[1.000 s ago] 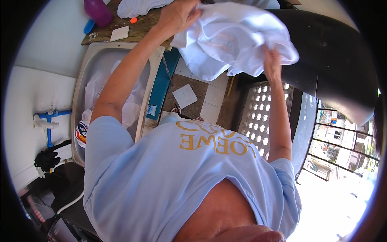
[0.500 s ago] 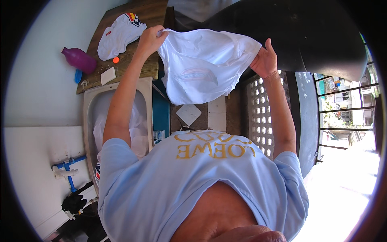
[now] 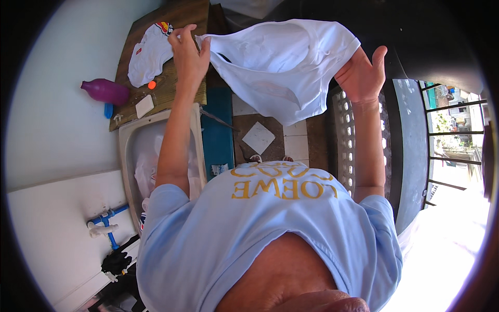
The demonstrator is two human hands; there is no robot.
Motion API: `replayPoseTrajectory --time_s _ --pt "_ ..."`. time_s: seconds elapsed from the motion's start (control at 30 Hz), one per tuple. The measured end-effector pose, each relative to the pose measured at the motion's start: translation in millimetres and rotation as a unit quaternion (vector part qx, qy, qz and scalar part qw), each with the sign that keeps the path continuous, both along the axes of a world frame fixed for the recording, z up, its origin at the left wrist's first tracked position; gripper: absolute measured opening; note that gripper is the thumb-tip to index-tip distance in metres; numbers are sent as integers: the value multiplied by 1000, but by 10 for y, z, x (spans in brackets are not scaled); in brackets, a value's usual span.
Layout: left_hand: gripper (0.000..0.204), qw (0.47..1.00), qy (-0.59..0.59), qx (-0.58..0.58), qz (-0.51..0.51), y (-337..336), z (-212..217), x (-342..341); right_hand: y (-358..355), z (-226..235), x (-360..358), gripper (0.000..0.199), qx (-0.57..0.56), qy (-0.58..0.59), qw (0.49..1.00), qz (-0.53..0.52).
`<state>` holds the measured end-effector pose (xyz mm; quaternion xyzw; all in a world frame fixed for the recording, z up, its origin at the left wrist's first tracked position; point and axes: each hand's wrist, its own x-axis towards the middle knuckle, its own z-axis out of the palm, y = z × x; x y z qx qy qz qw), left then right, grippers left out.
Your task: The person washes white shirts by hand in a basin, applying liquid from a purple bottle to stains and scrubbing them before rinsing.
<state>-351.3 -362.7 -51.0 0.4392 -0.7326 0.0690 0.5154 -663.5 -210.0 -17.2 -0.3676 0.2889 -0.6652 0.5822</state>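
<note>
White garment (image 3: pixel 280 67) at upper centre is spread wider than half a second earlier; its left corner is touched by the left hand (image 3: pixel 189 62), fingers apart, its right edge by the right hand (image 3: pixel 361 78), thumb splayed. Pale cloth (image 3: pixel 146 166) is contained in the sink (image 3: pixel 125 143), centre left.

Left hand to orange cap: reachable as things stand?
Probably yes: the orange cap lies uncovered on the wooden counter, left of the left hand, nothing between. That hand is at the raised white garment, so release may come first.
</note>
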Motion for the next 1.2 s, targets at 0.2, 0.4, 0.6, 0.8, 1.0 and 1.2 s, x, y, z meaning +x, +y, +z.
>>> replayPoseTrajectory --time_s 0.2,0.4,0.6,0.8,1.0,1.2 --pt "18 766 158 450 -431 589 -619 -695 328 -65 885 117 -97 124 976 149" --pt "33 524 419 550 -498 98 -978 -644 386 -869 1242 104 -71 380 855 345" --pt "33 690 277 506 -438 -69 -1046 -583 705 -1417 1074 85 -16 160 967 196" --pt "41 863 -1 344 -371 39 -849 -457 854 -1870 677 62 139 87 961 223" --pt "50 850 7 407 -334 217 -772 -359 156 -2133 654 62 132 242 955 -114" --pt "56 884 13 345 -314 333 -537 -362 -723 -1963 488 33 67 404 907 -101"
